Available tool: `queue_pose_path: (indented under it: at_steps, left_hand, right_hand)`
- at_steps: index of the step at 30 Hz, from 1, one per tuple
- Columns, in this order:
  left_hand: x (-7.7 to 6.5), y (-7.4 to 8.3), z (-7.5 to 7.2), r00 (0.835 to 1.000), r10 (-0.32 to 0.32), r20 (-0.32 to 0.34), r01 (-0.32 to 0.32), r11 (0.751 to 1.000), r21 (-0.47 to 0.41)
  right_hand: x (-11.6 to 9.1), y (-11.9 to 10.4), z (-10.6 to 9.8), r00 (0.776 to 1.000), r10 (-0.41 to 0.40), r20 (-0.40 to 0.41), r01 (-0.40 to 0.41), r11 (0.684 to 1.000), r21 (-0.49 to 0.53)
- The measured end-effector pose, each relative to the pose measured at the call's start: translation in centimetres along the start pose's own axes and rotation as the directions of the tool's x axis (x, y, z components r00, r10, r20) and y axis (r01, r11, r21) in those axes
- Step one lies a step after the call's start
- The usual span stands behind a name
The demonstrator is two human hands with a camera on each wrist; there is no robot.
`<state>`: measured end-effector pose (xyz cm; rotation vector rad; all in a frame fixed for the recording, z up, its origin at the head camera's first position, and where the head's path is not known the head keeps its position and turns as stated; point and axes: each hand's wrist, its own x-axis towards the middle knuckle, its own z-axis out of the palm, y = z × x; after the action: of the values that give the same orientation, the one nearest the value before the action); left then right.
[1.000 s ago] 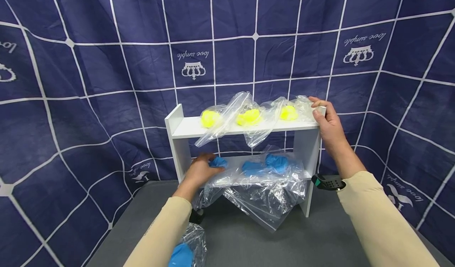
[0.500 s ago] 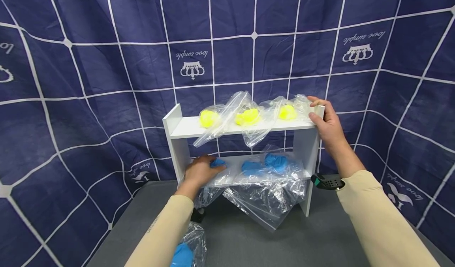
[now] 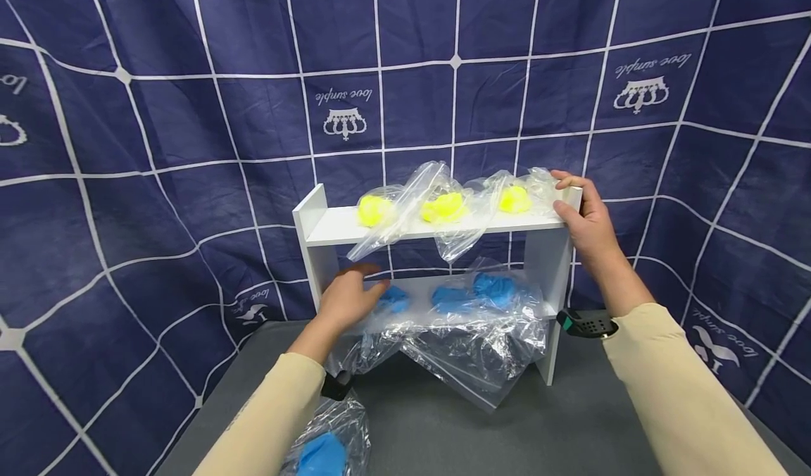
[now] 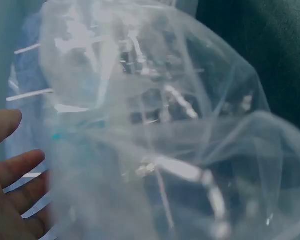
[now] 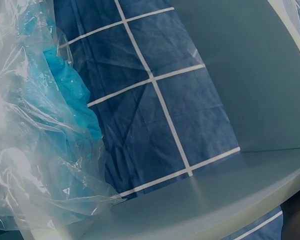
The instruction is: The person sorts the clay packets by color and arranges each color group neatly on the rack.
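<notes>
A white two-tier shelf [image 3: 437, 235] stands on the dark table. My right hand [image 3: 589, 222] grips the top of its right side panel, thumb in front and fingers over the edge. On the lower tier, clear plastic bags hold blue crumpled lumps: a left one [image 3: 395, 298], a middle one [image 3: 450, 298] and a right one [image 3: 494, 289]. My left hand [image 3: 347, 298] is just left of the left lump, fingers apart and holding nothing. The left wrist view shows its loose fingers [image 4: 25, 165] beside the clear bag plastic [image 4: 165, 125]. The right wrist view shows blue lumps in plastic [image 5: 72, 95].
Yellow lumps in clear bags, at left [image 3: 374, 210], middle [image 3: 443, 208] and right [image 3: 514, 199], lie on the upper tier. Bag ends [image 3: 481, 363] hang over the lower tier's front. Another bagged blue lump [image 3: 322, 455] lies on the table [image 3: 443, 434]. A blue checked cloth [image 3: 418, 103] hangs behind.
My left hand has let go of the left bagged blue lump and drawn back leftward, so more of the lump shows. My right hand has kept its grip on the shelf.
</notes>
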<state>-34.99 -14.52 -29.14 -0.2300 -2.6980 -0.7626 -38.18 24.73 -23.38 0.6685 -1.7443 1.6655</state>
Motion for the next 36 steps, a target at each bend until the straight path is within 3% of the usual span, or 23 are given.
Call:
queue_pose_path:
  at_steps: [5,11,17,23,27,29,32,34,36]
  left_hand:
    - [-1.7,0.3,-1.1,0.992,0.129,-0.017,-0.128,0.992,0.017]
    - [-5.1,0.1,-2.1,0.961,0.269,-0.067,-0.269,0.963,0.017]
    - [-8.6,-1.6,-2.9,0.913,0.368,-0.176,-0.375,0.927,-0.007]
    - [-11.4,-4.1,-3.2,0.858,0.419,-0.297,-0.444,0.896,-0.018]
    - [-12.7,-6.0,-3.1,0.829,0.434,-0.351,-0.487,0.870,-0.074]
    - [-13.3,-7.0,-2.8,0.837,0.419,-0.352,-0.474,0.876,-0.084]
    - [-14.3,-8.9,-2.0,0.866,0.401,-0.298,-0.438,0.897,-0.066]
    - [-15.1,-10.2,-1.3,0.887,0.411,-0.210,-0.429,0.902,-0.050]
    - [-15.8,-11.5,-0.6,0.884,0.454,-0.113,-0.461,0.886,-0.052]
  right_hand:
    - [0.0,0.0,-0.1,1.000,0.000,0.003,0.000,1.000,0.007]
    - [0.0,0.0,-0.2,1.000,0.003,0.007,-0.003,1.000,0.000]
    - [-0.1,0.0,-0.1,1.000,-0.004,0.007,0.003,1.000,0.014]
    - [0.0,-0.1,-0.1,1.000,-0.001,0.013,0.001,1.000,0.000]
    - [0.0,-0.1,-0.1,1.000,-0.004,0.010,0.004,1.000,0.007]
    - [0.0,-0.2,-0.2,1.000,-0.004,0.009,0.004,1.000,0.005]
    - [0.0,-0.2,-0.2,1.000,0.000,0.012,0.000,1.000,0.002]
    - [0.0,-0.3,-0.2,1.000,0.006,0.010,-0.006,1.000,-0.009]
    - [0.0,-0.3,-0.2,1.000,0.010,0.012,-0.010,1.000,-0.017]
